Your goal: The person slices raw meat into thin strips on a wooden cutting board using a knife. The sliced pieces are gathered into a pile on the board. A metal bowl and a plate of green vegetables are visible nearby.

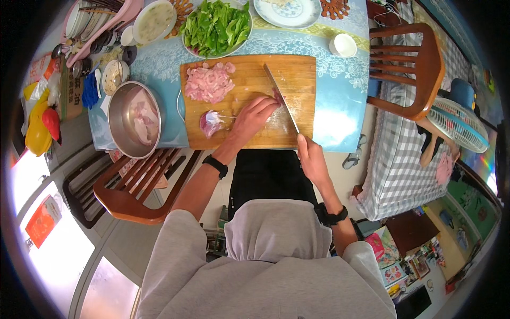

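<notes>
On the wooden cutting board [247,135], my left hand [257,113] presses a small piece of raw meat [276,95] with its fingertips. The handle of a kitchen knife [282,97] is in my right hand [311,157], at the board's near edge. Its blade stands close beside my left fingertips, against the meat, and points away from me. A heap of sliced raw meat [209,83] lies at the board's far left. Nearer to me, left of my left wrist, sits an uncut chunk of meat [210,123] with white membrane.
A steel pot [113,131] holding raw meat stands left of the board. Beyond the board are a bowl of cut green vegetables [217,30], a patterned plate [289,16] and a small white cup [343,45]. Wooden chairs [428,71] flank the table; a person's limbs show on the checked bed [394,159].
</notes>
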Available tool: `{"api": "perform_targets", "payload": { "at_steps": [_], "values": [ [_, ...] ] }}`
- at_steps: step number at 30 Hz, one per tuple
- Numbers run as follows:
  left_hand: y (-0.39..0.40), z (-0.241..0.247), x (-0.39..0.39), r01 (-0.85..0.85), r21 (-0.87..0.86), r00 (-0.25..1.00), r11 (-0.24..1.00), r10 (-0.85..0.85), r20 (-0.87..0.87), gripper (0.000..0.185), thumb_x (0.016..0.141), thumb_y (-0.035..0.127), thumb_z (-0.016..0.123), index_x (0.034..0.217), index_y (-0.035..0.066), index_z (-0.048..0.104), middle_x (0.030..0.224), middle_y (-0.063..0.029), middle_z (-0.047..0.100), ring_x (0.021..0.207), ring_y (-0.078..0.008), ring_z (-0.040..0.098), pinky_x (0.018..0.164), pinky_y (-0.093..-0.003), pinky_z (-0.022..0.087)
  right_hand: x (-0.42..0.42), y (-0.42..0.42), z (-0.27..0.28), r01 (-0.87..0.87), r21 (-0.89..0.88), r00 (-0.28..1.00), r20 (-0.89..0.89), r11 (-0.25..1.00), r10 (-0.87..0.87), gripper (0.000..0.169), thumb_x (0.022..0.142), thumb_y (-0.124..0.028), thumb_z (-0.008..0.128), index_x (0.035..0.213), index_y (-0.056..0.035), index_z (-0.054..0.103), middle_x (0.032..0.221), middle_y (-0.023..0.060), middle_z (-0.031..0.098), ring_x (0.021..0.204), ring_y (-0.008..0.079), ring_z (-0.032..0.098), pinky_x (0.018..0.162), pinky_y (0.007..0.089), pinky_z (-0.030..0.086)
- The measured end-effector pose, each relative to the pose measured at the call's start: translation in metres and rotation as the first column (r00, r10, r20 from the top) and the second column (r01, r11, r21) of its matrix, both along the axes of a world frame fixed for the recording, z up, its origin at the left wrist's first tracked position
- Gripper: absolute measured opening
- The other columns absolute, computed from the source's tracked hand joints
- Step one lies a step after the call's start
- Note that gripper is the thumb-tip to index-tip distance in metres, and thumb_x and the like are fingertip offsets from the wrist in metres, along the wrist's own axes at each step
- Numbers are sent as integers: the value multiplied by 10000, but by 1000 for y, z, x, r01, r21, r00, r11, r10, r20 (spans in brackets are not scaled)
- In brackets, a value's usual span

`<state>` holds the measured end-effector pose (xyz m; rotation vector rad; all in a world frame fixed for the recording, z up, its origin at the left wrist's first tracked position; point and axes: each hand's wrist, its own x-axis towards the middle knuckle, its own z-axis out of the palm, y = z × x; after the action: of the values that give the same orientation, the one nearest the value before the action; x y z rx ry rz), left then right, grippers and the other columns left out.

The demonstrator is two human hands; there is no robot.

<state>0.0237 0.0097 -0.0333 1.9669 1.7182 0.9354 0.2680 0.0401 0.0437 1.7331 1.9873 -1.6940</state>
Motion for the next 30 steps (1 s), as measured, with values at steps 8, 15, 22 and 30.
{"api": "perform_targets", "payload": {
  "at_steps": [8, 15, 22, 30],
  "values": [
    [5, -3, 2, -4, 100, 978, 995, 25, -209, 235, 898, 118, 760, 1125, 64, 731, 1160, -42, 692, 1115, -246, 657, 960, -379, 579, -22, 29, 0, 82, 85, 994, -82, 993, -75, 605, 1182, -467, 421, 821, -1, 557, 660, 39, 491, 608, 139, 437, 574, 349, 414],
    [5, -15, 8, -122, -12, 991, 993, 121, -51, 294, 922, 283, 830, 1078, 77, 689, 1097, -60, 670, 1065, -270, 637, 928, -397, 540, 21, 26, 9, 94, 26, 995, 22, 995, -94, 633, 1173, -457, 423, 898, 84, 602, 710, 210, 577, 636, 296, 510, 658, 445, 481],
    [9, 2, 6, -243, 30, 965, 970, 244, -99, 267, 912, 215, 829, 1087, 79, 681, 1116, -75, 660, 1085, -294, 617, 938, -441, 511, 55, -1, 34, 16, -112, 999, -36, 994, -21, 612, 1168, -463, 444, 851, 42, 582, 668, 137, 567, 618, 239, 542, 636, 408, 482],
    [6, -12, 4, -253, -2, 967, 967, 253, 1, 182, 910, 131, 791, 1055, 89, 690, 1081, -78, 656, 1070, -309, 617, 936, -453, 496, 80, -21, 29, 19, -66, 1000, -7, 998, -19, 621, 1169, -458, 440, 845, 47, 600, 654, 147, 585, 604, 268, 564, 627, 429, 485]
  ]
}}
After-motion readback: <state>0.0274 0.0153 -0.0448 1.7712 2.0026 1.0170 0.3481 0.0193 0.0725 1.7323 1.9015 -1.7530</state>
